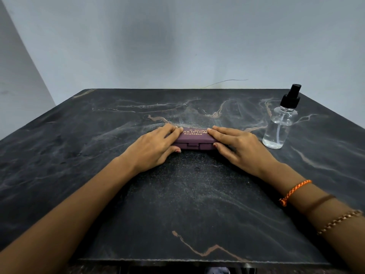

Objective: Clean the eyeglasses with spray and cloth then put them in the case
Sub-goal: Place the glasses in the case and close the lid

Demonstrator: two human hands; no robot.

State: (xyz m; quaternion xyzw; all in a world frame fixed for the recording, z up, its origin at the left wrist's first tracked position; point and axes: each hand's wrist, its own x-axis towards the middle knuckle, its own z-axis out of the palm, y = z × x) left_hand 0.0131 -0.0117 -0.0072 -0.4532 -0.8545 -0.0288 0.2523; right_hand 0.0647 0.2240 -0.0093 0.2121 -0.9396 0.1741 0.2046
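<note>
A closed maroon eyeglass case (194, 139) with gold lettering lies flat in the middle of the dark marble table (177, 204). My left hand (156, 147) grips its left end, fingers over the lid and thumb at the front edge. My right hand (235, 148) grips its right end the same way. A clear spray bottle (280, 127) with a black pump top stands upright to the right of the case, apart from my right hand. No eyeglasses or cloth are visible.
A pale wall rises right behind the table's far edge. A thin wire (225, 82) runs along the wall just above the table. The table's front edge lies close to me at the bottom.
</note>
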